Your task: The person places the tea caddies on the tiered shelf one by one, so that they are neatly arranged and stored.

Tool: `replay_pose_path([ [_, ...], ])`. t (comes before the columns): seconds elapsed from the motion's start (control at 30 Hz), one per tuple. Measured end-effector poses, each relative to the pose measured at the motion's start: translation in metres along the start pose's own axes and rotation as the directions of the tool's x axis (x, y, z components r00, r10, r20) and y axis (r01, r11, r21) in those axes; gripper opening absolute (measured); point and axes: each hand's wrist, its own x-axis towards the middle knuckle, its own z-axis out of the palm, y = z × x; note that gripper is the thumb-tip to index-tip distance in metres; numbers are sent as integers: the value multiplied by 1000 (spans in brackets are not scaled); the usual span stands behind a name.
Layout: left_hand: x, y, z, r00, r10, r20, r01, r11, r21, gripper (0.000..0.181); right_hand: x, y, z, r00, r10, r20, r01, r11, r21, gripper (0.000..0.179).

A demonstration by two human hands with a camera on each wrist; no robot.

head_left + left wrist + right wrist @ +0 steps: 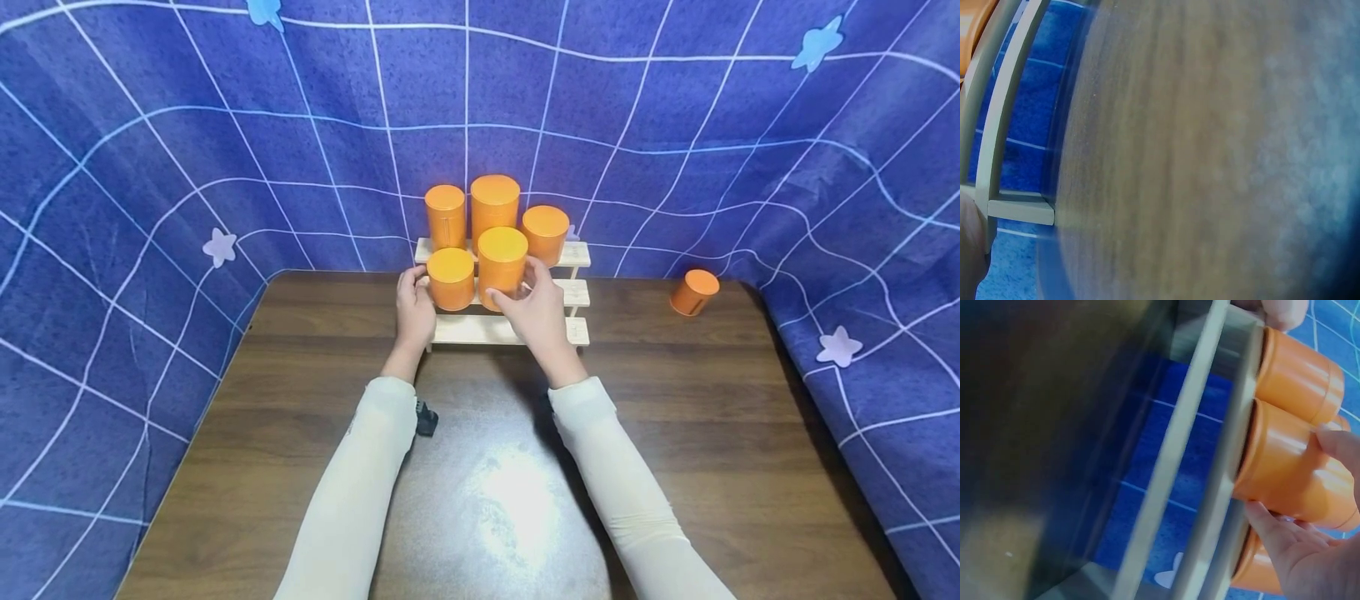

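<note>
A pale wooden three-tier stand (480, 330) holds orange lidded canisters. On its middle tier my right hand (536, 312) grips a tall canister (502, 265), thumb on the near side and fingers round the right. The right wrist view shows this canister (1291, 459) with its base at the tier. To its left sits a shorter canister (452, 282). My left hand (415, 310) holds the stand's left end, beside that shorter canister. Only a bit of the left hand (969, 244) appears against the stand (1000, 125) in the left wrist view.
Along the top tier stand a slim canister (446, 218), a large one (495, 200) and a short one (546, 232). Another short canister (694, 292) is on the brown table (315, 433), far right. A blue patterned cloth (315, 150) hangs behind and at the sides.
</note>
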Motion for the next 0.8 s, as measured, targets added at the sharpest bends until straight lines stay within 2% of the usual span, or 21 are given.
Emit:
replay_pose_path([
  [0.27, 1, -3, 0, 1000, 6, -1, -6, 1000, 0, 36, -3, 5, 4, 999, -3, -36, 4, 999, 47, 67],
  [0.47, 1, -2, 0, 1000, 5, -2, -5, 1000, 2, 35, -6, 5, 3, 999, 7, -37, -8, 1000, -15, 68],
  [0.8, 1, -2, 1, 1000, -3, -7, 3, 1000, 8, 35, -6, 5, -1, 997, 76, -1, -76, 992, -97, 70],
])
